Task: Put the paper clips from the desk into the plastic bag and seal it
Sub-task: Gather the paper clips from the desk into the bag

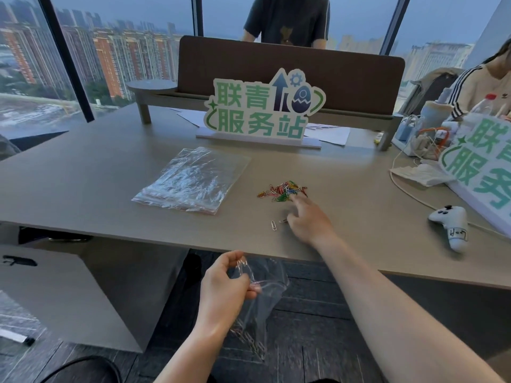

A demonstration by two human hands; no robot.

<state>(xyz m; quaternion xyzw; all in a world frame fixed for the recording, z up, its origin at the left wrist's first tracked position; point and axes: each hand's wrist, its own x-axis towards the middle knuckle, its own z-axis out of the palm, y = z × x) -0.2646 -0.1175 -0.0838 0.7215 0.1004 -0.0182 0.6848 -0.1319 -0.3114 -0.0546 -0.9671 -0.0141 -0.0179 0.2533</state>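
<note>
My left hand (225,283) pinches clear plastic bag (262,297) mouth below grey desk (83,194) edge; right hand (307,219), fingers loose, reaches coloured paper clip pile (283,190). Risk: slack mouth, clips miss.

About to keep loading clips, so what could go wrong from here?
The clear plastic bag hangs below the desk edge, gripped only by the left hand; dropped clips would likely hit the floor. The right hand reaches among loose silver clips beside the coloured paper-clip pile and might scatter them.
</note>
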